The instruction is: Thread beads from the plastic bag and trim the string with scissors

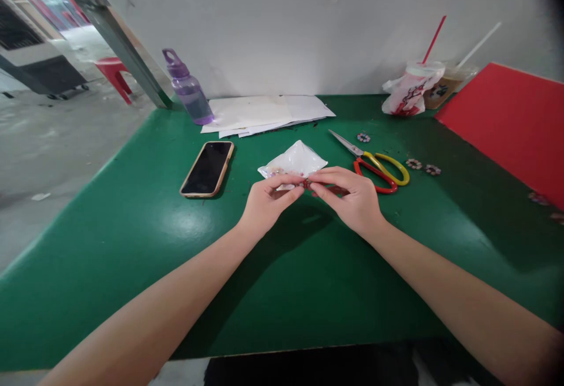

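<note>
My left hand and my right hand meet at the middle of the green table. Between their pinched fingertips is a small reddish beaded piece, mostly covered by the fingers. Just behind the hands lies a white plastic packet with small beads at its near left side. Scissors with one red and one yellow handle lie beyond my right hand, blades pointing to the back left. A beaded ring sits behind them, and two more are to their right.
A phone lies left of the packet. Behind it stand a purple bottle and white papers. Drink cups with straws are at the back right, beside a red board. A grey wall borders the table.
</note>
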`<action>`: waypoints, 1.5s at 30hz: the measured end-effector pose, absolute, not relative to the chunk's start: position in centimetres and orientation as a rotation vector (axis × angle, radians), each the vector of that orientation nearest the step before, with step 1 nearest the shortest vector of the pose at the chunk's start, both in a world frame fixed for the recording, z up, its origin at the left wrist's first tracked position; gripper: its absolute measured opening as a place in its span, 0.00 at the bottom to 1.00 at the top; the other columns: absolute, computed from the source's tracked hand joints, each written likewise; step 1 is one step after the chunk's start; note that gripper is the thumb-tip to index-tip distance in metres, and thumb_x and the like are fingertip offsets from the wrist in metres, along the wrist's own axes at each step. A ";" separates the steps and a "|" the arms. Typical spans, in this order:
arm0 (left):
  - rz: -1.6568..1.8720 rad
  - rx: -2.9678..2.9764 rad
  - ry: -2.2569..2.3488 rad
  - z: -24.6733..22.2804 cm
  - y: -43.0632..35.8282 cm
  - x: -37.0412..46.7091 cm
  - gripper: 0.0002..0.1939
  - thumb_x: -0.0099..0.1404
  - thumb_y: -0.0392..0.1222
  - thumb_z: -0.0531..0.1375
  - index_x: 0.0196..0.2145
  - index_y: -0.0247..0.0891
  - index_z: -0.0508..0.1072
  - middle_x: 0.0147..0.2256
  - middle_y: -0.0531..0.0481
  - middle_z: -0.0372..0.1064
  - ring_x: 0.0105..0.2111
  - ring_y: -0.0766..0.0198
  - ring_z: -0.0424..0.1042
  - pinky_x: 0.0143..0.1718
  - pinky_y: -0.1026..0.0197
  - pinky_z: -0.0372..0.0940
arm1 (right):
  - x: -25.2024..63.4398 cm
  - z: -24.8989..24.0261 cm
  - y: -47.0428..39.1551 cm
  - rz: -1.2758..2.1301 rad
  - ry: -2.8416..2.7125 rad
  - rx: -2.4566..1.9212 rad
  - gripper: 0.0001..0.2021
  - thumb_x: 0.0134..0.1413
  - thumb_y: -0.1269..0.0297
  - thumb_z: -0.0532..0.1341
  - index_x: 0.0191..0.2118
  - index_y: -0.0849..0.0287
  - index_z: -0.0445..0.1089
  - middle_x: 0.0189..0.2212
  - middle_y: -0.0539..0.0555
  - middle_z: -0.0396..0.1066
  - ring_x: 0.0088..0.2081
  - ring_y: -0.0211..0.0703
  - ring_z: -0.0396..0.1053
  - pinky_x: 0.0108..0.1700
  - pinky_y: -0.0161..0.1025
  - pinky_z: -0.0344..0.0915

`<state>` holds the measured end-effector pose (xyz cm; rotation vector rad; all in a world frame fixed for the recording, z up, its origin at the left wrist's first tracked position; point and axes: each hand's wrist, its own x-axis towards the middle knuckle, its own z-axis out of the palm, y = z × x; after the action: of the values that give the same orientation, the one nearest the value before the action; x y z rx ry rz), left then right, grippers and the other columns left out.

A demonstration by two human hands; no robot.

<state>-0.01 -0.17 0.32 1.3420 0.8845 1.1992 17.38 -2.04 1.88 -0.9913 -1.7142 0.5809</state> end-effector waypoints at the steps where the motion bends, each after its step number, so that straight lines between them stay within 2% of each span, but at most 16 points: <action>1: 1.215 1.334 0.888 0.4 -0.2 0.0 0.09 0.52 0.38 0.65 0.34 0.39 0.77 0.36 0.49 0.75 0.39 0.62 0.72 0.45 0.56 0.67 | 17.3 1.9 -2.1 0.558 -1.718 -0.991 0.10 0.51 0.66 0.61 0.40 0.51 0.74 0.40 0.51 0.74 0.40 0.41 0.72 0.37 0.40 0.75; 15: 1.243 1.440 0.899 0.6 -0.7 0.1 0.08 0.51 0.36 0.65 0.32 0.39 0.76 0.34 0.50 0.75 0.38 0.63 0.73 0.47 0.57 0.65 | 17.1 2.0 -2.3 0.476 -1.766 -0.934 0.10 0.52 0.68 0.60 0.39 0.50 0.74 0.40 0.51 0.74 0.42 0.42 0.71 0.39 0.42 0.74; 21: 1.211 1.275 0.849 0.4 -0.5 0.1 0.06 0.50 0.38 0.66 0.29 0.39 0.77 0.32 0.51 0.75 0.36 0.63 0.72 0.45 0.56 0.65 | 17.2 1.8 -2.1 0.423 -1.822 -0.898 0.11 0.53 0.69 0.60 0.41 0.49 0.74 0.41 0.50 0.73 0.43 0.42 0.71 0.47 0.45 0.70; 35: 1.158 1.121 0.816 -0.3 -0.2 0.1 0.06 0.48 0.37 0.68 0.28 0.38 0.77 0.29 0.53 0.75 0.32 0.68 0.72 0.42 0.60 0.66 | 17.1 1.6 -2.0 0.279 -1.908 -0.829 0.11 0.54 0.73 0.59 0.41 0.56 0.74 0.40 0.54 0.73 0.42 0.40 0.71 0.46 0.39 0.70; 45: 1.102 1.109 0.784 -0.2 -0.3 0.0 0.07 0.48 0.36 0.67 0.28 0.36 0.75 0.28 0.54 0.74 0.30 0.68 0.72 0.39 0.62 0.67 | 17.2 1.7 -2.1 0.329 -1.922 -0.820 0.08 0.53 0.73 0.58 0.38 0.59 0.73 0.38 0.55 0.73 0.40 0.39 0.72 0.43 0.37 0.71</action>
<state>0.05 -0.26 -0.19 1.1087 0.7843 1.1016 17.19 -2.14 1.70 -0.8204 -1.9215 0.3290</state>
